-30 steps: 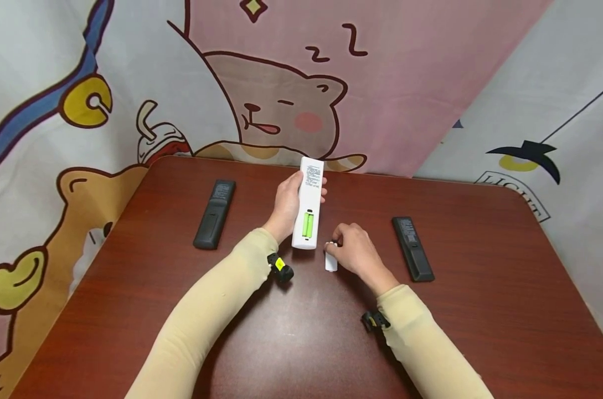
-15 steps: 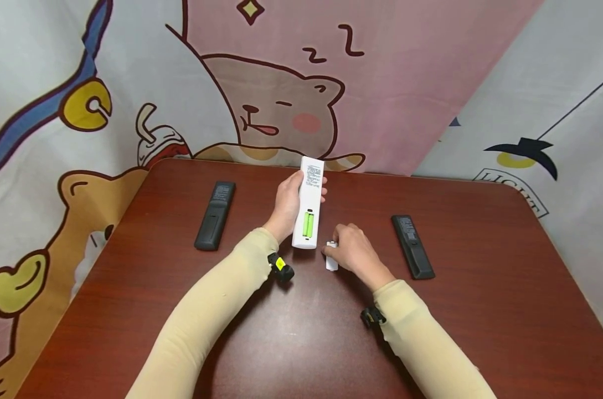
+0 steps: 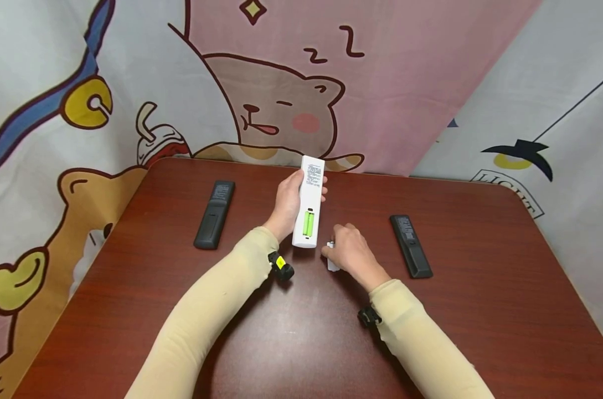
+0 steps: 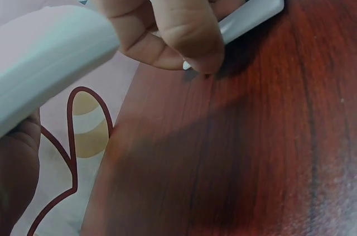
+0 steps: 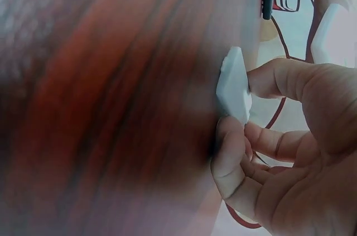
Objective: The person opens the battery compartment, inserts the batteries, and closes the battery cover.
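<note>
My left hand (image 3: 286, 204) grips a white remote control (image 3: 310, 191) by its side, back face up. Two green batteries (image 3: 308, 224) lie in its uncovered battery compartment. To the right and a little nearer, my right hand (image 3: 352, 248) pinches a small white battery cover (image 3: 333, 265), partly hidden by the fingers in the head view. In the right wrist view the battery cover (image 5: 234, 88) sits tilted between thumb and fingers, close over the table. The left wrist view has the cover (image 4: 254, 15) sticking out past the right hand (image 4: 173, 21), with the remote's end (image 4: 56, 57) at left.
Two black remote controls lie back up on the brown wooden table (image 3: 286, 354): one at the left (image 3: 215, 215), another at the right (image 3: 411, 246). A cartoon-printed curtain (image 3: 401, 83) hangs along the table's far edge.
My right hand has shifted slightly left, and its fingers now cover more of the battery cover, which has turned a little. The left hand and the white remote control have barely moved.
</note>
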Demonstrator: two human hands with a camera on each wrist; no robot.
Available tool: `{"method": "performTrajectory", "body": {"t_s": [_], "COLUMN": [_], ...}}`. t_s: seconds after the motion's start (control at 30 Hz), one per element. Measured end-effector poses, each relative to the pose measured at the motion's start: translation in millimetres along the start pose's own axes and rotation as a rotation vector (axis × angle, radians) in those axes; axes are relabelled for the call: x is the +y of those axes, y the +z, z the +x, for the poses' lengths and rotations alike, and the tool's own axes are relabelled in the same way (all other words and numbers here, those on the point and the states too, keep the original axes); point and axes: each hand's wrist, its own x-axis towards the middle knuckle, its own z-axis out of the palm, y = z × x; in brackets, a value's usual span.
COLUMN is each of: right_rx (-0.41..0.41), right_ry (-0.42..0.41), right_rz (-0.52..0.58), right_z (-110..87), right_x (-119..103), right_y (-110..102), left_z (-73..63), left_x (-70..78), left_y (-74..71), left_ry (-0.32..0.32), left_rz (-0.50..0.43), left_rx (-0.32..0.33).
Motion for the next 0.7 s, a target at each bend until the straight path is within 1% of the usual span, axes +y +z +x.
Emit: {"method": "performTrajectory", "body": {"t_s": [0.17,0.33,0.47,0.7], "right_rx": [0.021,0.045,0.069,0.111], "right_ry": [0.002,0.001,-0.009,-0.036], "right_rz": [0.014,0.064,0.100,0.174], "right_z": [-1.4,-2.5,-2.9,-4.9], "right_x": [0.8,0.8,2.2,0.7], "right_y": [-1.1,-4.3,-10.5,-20.6], "left_z": [0.6,0.5,0.3,0.1], "left_x": [-0.7,-0.5,0.3,2.6], "left_y": [-0.3,-1.4,-2.1,-3.5], "left_ry": [-0.007,-0.003,0.000,0.001], "left_rz": [0.000,0.003,-0.005,0.008], "left_rx": [0.010,0.015,0.014,0.011]}}
